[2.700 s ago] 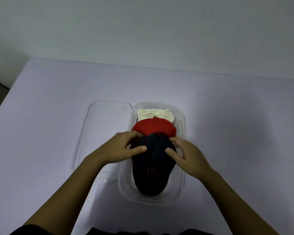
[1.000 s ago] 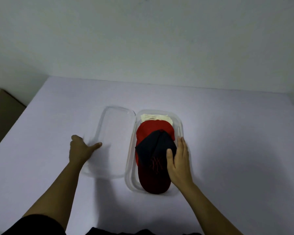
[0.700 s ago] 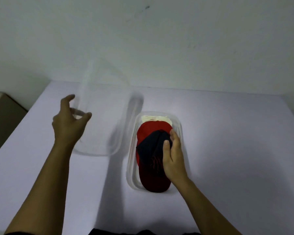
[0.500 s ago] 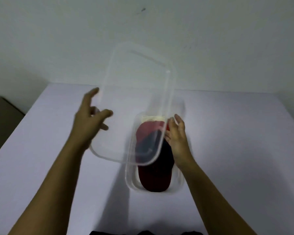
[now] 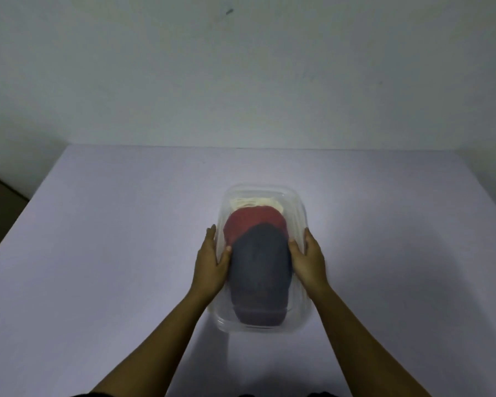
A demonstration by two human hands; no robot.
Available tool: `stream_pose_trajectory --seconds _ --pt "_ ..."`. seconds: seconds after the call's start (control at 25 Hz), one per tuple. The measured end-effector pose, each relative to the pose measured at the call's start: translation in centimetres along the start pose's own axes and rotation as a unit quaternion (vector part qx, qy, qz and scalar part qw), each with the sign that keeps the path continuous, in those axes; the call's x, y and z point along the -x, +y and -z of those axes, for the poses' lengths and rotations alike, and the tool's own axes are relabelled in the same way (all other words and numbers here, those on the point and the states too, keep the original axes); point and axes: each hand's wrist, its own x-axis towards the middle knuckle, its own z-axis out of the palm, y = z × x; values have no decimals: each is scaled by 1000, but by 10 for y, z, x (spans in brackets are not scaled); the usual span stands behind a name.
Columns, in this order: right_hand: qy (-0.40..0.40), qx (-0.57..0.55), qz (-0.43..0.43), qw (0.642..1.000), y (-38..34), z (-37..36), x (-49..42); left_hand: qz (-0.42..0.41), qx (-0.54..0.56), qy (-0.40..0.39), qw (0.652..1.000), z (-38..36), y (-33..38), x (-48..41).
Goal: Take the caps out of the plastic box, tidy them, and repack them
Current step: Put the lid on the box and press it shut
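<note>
The clear plastic box (image 5: 299, 319) stands in the middle of the table with its clear lid (image 5: 294, 209) lying on top. Through the lid I see a dark navy cap (image 5: 259, 279) nearest me, a red cap (image 5: 251, 222) behind it and a cream cap (image 5: 254, 202) at the far end. My left hand (image 5: 212, 263) rests against the box's left side, thumb on the lid. My right hand (image 5: 308, 260) presses the right side, thumb also on the lid.
The table (image 5: 112, 253) has a pale lilac top and runs back to a plain wall (image 5: 241, 67). Its left edge drops off to a dark floor area (image 5: 0, 202).
My left hand picked the lid up from the table beside the box and swung it over the caps. The lid now lies on the box, and both hands have come to its sides.
</note>
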Motion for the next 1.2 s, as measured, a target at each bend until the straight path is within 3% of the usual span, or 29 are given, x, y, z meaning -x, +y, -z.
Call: stream_pose_trajectory --seconds 0.36,0.6,0.84,1.0,1.2 --pt "-18 -20 -36 999 14 -7 -20 -15 -117 -11 993 -15 -22 -18" --pt "-57 -47 -27 997 25 0 -20 -2 -43 36 998 -11 -32 -15" --pt "-69 77 48 994 25 -8 -21 -51 -169 21 984 -22 -30 -14" --pt "-59 188 44 979 29 -8 -23 -53 -195 20 979 -25 -35 -16" --pt "-64 184 39 980 23 -8 -27 -55 -210 8 976 -22 -28 -19"
